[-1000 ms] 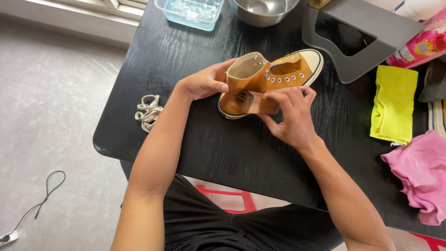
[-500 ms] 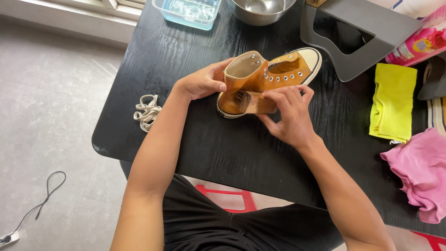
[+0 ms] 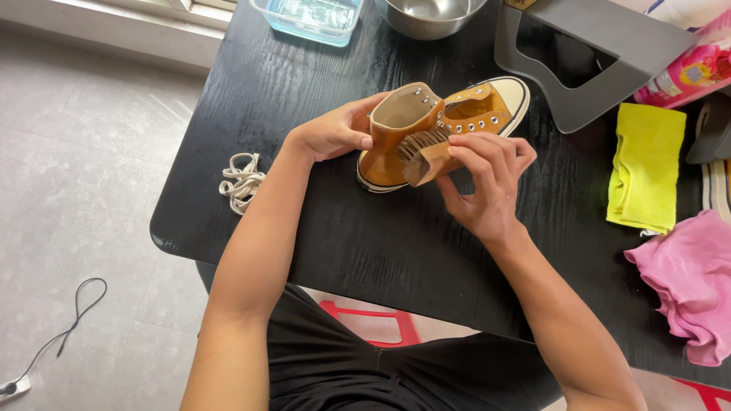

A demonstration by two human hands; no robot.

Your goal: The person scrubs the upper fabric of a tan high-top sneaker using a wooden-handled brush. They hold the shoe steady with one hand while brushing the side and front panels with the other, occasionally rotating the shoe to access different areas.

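A: Where's the tan high-top sneaker (image 3: 457,114)?
B: On the black table (image 3: 304,213), lying on its side, toe pointing far right. The left hand (image 3: 331,133) clasps its heel collar.
A: And the right hand (image 3: 487,179)?
B: Closed around a small wooden brush (image 3: 425,152), bristles against the shoe's near side by the eyelets.
A: Any change from half a second ago?
B: The brush has risen from the sole edge towards the collar. The white laces (image 3: 242,181) stay at the left.
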